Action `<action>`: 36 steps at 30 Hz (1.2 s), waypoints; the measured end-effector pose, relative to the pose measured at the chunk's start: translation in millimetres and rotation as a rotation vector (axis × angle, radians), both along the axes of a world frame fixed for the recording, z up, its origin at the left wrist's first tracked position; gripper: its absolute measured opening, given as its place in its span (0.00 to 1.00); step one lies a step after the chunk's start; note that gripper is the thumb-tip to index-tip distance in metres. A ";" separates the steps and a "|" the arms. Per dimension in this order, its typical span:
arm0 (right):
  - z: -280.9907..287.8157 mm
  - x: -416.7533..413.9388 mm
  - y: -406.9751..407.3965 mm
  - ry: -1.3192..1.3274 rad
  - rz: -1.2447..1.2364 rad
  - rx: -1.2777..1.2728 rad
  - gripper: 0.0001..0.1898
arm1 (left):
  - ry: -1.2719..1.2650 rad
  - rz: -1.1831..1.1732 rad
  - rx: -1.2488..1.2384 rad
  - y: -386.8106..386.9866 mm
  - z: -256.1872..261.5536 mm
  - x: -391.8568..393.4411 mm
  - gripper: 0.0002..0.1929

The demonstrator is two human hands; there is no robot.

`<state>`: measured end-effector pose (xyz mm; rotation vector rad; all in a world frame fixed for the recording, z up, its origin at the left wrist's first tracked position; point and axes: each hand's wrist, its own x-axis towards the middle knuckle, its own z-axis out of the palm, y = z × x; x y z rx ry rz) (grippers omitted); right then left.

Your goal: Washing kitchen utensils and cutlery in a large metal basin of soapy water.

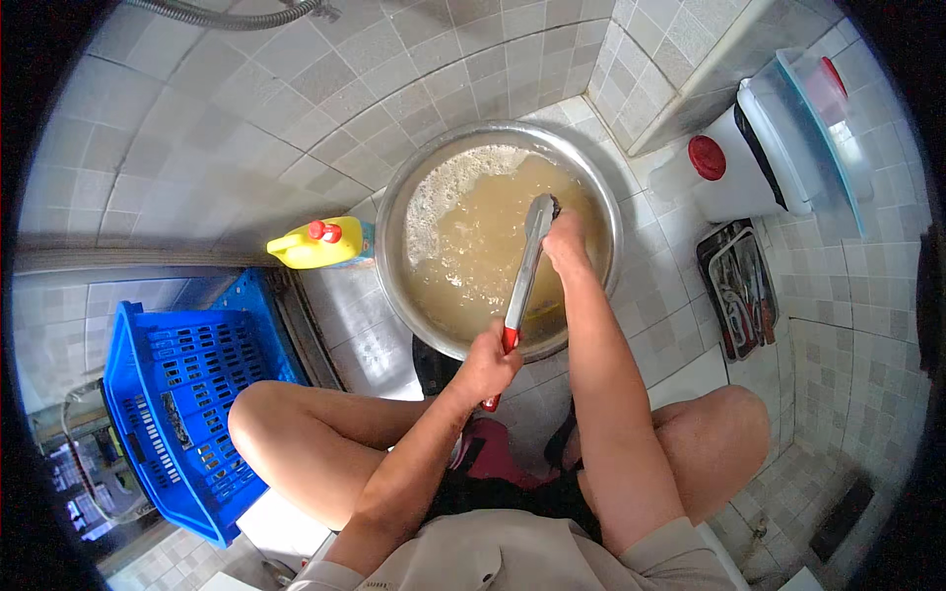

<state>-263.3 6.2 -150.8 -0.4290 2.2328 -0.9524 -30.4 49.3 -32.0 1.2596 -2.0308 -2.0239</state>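
A large round metal basin stands on the tiled floor before me, holding cloudy brownish water with white foam along its left side. My left hand is closed around the red handle of metal tongs, near the basin's front rim. Over the right part of the water, my right hand is at the head of the tongs, its fingers by a dark thing that I cannot make out. Something yellowish shows faintly under the water near the front right.
A yellow bottle with a red cap stands left of the basin, and a blue plastic basket is farther left. To the right are a tray of utensils, a white container and a red-lidded container. Tiled walls rise behind the basin.
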 end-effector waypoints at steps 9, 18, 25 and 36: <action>-22.3 15.9 13.2 -0.087 -0.310 -0.232 0.08 | -0.005 -0.033 0.005 -0.6 -16.0 8.1 0.08; 0.8 40.3 19.7 -0.626 -0.569 -0.253 0.14 | 0.012 0.203 0.112 -38.0 -13.0 9.2 0.19; 10.6 64.6 28.9 -0.574 -0.633 -0.365 0.12 | -0.101 0.417 0.463 -50.9 3.5 1.5 0.15; 52.3 85.0 18.2 -0.045 0.511 -0.131 0.14 | 0.105 0.373 0.785 -43.7 -12.8 10.3 0.09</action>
